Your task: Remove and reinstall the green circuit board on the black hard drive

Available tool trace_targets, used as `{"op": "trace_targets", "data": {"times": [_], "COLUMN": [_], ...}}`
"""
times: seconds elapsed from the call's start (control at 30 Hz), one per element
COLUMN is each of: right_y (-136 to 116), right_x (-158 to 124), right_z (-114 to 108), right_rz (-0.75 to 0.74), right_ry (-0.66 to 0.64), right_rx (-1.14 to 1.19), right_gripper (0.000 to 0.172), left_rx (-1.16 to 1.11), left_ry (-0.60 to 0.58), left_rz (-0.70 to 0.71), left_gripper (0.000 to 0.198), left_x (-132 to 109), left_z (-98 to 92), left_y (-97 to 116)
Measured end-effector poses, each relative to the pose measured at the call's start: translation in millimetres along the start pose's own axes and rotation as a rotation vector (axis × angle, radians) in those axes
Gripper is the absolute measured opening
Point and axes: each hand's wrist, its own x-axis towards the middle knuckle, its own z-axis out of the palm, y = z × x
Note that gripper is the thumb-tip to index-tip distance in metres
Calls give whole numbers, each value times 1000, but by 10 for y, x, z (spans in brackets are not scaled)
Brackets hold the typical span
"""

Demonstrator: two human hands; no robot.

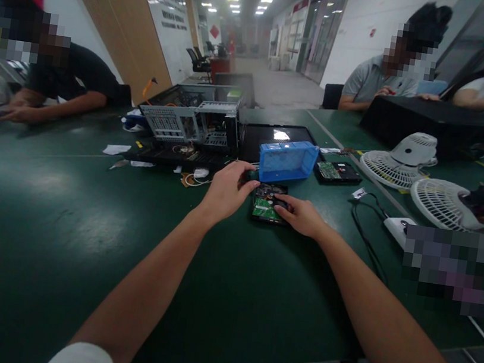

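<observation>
A hard drive [264,206] lies circuit board up on the green table [62,210], just in front of a blue plastic bin [287,161]. My right hand [300,215] rests on the drive's right side, fingers pressed down on it. My left hand [227,188] is at the drive's left edge, its curled fingers reaching toward the gap between the drive and the blue bin; what the fingertips hold is hidden.
An open computer case [197,118] stands behind, with a second drive [337,172] right of the bin. Two white fans [400,159] and black cables [366,223] lie at right. Other people sit at the left and far right.
</observation>
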Motion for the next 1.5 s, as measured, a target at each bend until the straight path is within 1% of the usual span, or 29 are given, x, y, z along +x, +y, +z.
{"op": "trace_targets", "data": {"times": [0.13,0.4,0.67,0.9,1.1,1.27,1.37,1.5], "right_y": [-3,0,-2,-21,9,-7,-16,-9], "right_x": [1,7,7,1,6,7,4,4], "right_z": [-2,0,-1,-16,12,8,2,5], "right_rz": [-1,8,9,7,0,4,6,7], "right_ry": [-3,-7,-7,-15,-1,-5,-8,0], "right_rx": [0,-3,1,-14,-26,-29,-30,-25], "right_gripper": [52,52,53,53,53,53,53,53], "left_rx": [4,14,19,33,-44,-30,-3,-31], "left_ry": [-6,-20,-17,-43,-25,58,82,82], "left_rz": [11,-11,27,38,82,130,120,100], "left_gripper": [27,26,28,36,34,36,35,34], "left_x": [1,4,0,2,-15,-18,-18,-25], "left_z": [10,17,7,-37,54,95,91,111], "left_y": [11,20,15,56,11,-28,-47,-59]}}
